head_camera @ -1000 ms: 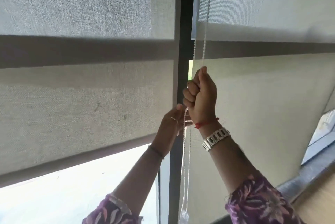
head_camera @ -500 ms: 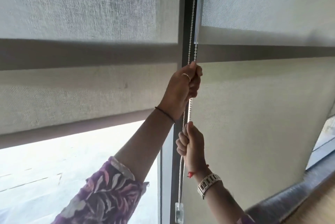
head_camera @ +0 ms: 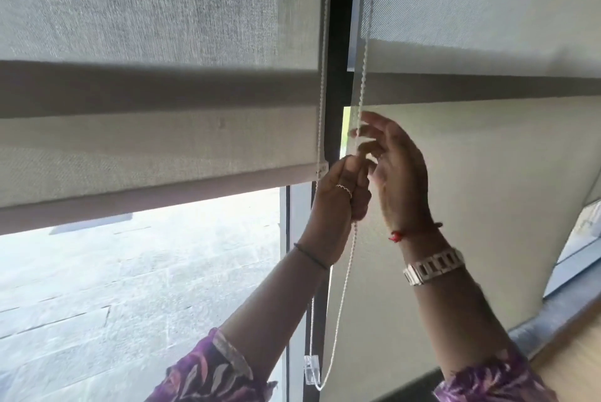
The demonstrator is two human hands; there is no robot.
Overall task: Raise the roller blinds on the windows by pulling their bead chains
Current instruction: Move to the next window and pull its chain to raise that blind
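A white bead chain [head_camera: 361,82] hangs in a loop beside the dark window post [head_camera: 338,43]. My left hand [head_camera: 338,203] is closed around the chain at mid height. Just above and to its right, my right hand [head_camera: 393,170] has its fingers spread, with the fingertips next to the chain. The left roller blind [head_camera: 156,141] is partly raised, its bottom bar [head_camera: 140,196] leaving clear glass below. The right roller blind [head_camera: 487,190] hangs low to the sill. The chain's clear plastic weight [head_camera: 311,372] dangles near the bottom.
Through the uncovered glass [head_camera: 130,287] I see a paved surface outside. A grey sill [head_camera: 553,313] and a wooden surface [head_camera: 575,366] lie at the lower right. My purple patterned sleeves frame the bottom of the view.
My left hand has come down the chain, still gripping it. My right hand has let go, risen above the left and opened. The left blind's bottom bar appears lower in view as the camera shifted.
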